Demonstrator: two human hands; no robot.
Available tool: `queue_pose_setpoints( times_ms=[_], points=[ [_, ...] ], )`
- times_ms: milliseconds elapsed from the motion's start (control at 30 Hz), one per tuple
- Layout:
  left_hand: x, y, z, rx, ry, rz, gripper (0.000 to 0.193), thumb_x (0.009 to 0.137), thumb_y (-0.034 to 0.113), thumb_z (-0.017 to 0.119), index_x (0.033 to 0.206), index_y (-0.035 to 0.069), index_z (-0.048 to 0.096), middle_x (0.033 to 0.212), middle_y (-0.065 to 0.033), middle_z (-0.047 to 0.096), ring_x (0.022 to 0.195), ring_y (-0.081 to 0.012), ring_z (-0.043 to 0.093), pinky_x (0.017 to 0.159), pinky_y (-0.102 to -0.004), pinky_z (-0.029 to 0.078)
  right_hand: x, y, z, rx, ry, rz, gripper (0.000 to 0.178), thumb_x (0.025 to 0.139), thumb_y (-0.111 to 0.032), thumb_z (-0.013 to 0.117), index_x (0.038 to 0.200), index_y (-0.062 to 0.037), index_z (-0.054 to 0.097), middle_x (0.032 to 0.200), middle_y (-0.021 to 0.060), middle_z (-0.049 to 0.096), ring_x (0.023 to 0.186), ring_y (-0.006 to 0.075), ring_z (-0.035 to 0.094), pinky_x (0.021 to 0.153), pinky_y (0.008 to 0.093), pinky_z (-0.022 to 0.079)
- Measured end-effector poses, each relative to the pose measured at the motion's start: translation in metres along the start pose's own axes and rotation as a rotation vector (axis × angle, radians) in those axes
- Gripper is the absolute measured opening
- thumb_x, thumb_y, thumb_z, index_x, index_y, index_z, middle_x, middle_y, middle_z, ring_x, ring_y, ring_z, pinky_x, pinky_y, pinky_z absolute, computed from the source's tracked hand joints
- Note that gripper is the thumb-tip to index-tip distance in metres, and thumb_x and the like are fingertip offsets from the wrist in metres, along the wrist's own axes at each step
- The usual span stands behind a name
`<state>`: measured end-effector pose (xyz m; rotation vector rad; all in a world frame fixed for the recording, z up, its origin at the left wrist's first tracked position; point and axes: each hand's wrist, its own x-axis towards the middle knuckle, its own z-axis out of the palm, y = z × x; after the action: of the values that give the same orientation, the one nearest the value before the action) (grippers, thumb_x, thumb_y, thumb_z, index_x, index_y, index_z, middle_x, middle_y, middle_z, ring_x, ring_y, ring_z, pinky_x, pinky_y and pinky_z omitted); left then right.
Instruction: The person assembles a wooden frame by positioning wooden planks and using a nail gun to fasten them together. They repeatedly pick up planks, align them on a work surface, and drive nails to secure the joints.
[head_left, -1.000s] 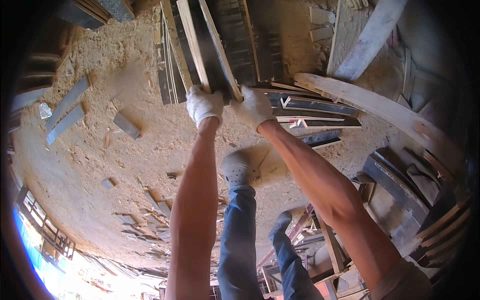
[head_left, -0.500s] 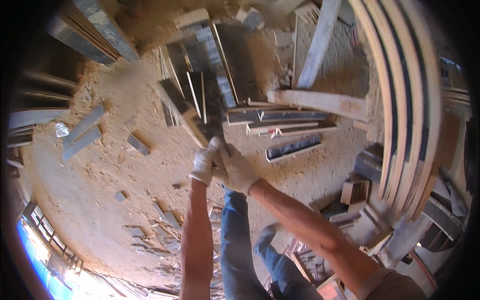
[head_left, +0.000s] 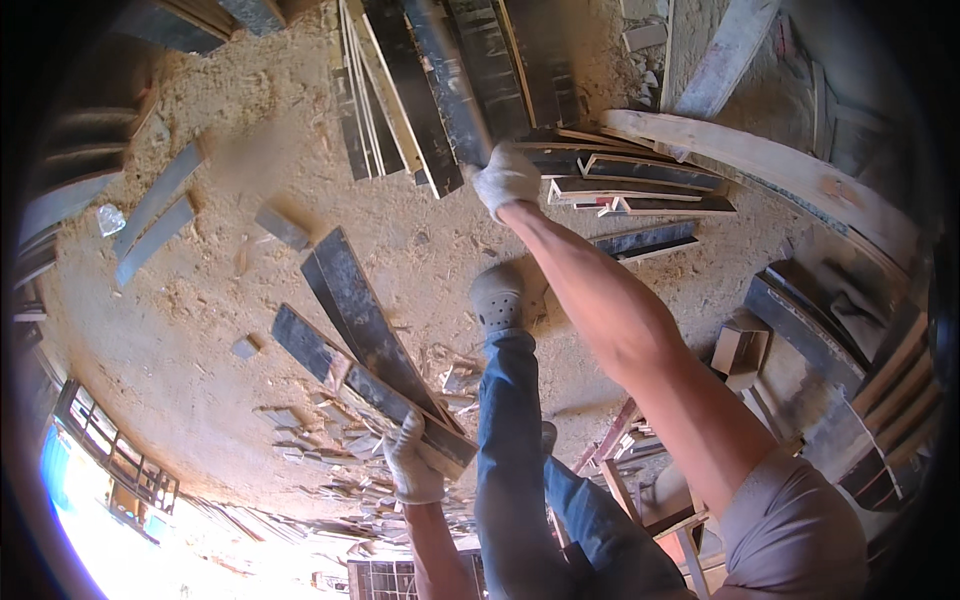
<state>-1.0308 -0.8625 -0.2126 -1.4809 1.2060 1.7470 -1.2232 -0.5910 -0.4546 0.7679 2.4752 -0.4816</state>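
Note:
My left hand (head_left: 412, 470), in a pale work glove, is closed round two dark-faced plywood strips low on the left. One strip (head_left: 365, 310) fans out above the other strip (head_left: 345, 370), and both slant up and to the left. Farther ahead, my gloved right hand (head_left: 508, 180) grips the near end of a long dark plywood strip (head_left: 455, 80). That strip lies along a pile of similar dark boards (head_left: 395, 90) on the ground; my fingertips are partly hidden.
More strips (head_left: 650, 180) are stacked right of the pile, beside a long timber (head_left: 760, 155). Loose grey strips (head_left: 160, 205) lie on the sawdust-covered floor (head_left: 230, 210) to the left. Several offcuts (head_left: 345, 435) litter the ground near my legs. A small box (head_left: 740, 350) stands at right.
My hands, together before at the near end of the boards, are now apart. The left has drawn two strips back toward me; the right has moved ahead to another strip. My view has shifted.

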Motion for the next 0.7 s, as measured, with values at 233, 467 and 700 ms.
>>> queue_pose_setpoints(
  times_ms=[233, 467, 700],
  points=[
    [-0.100, -0.026, -0.003, -0.378, -0.188, -0.169, 0.050, 0.090, 0.027, 0.078, 0.125, -0.003, 0.062, 0.105, -0.0169, 0.073, 0.085, -0.0293, 0.073, 0.076, -0.0400, 0.063, -0.228, 0.041, -0.134, 0.626, -0.121, -0.285, 0.036, 0.092, -0.034, 0.074, 0.106, -0.0012, 0.067, 0.081, 0.0156, 0.072, 0.068, 0.0321, 0.069, 0.063, 0.0446, 0.053],
    [-0.246, -0.042, 0.024, -0.294, -0.688, -0.267, 0.073, 0.094, 0.030, 0.074, 0.148, -0.009, 0.042, 0.119, -0.0231, 0.069, 0.095, -0.0308, 0.073, 0.080, -0.0396, 0.064, -0.510, 0.099, -0.314, 0.858, -0.177, 0.027, 0.056, 0.099, -0.040, 0.066, 0.139, -0.0018, 0.055, 0.096, 0.0198, 0.072, 0.087, 0.0323, 0.074, 0.073, 0.0424, 0.056],
    [-0.390, -0.116, -0.010, 0.297, -0.928, -0.161, 0.083, 0.080, 0.032, 0.087, 0.146, 0.001, 0.048, 0.134, -0.0107, 0.062, 0.119, -0.0253, 0.063, 0.102, -0.0392, 0.053, -0.765, 0.145, -0.354, 1.030, 0.163, 0.046, 0.062, 0.104, -0.038, 0.055, 0.153, -0.0032, 0.041, 0.120, 0.0264, 0.064, 0.104, 0.0468, 0.065, 0.087, 0.0498, 0.054]
  ],
)
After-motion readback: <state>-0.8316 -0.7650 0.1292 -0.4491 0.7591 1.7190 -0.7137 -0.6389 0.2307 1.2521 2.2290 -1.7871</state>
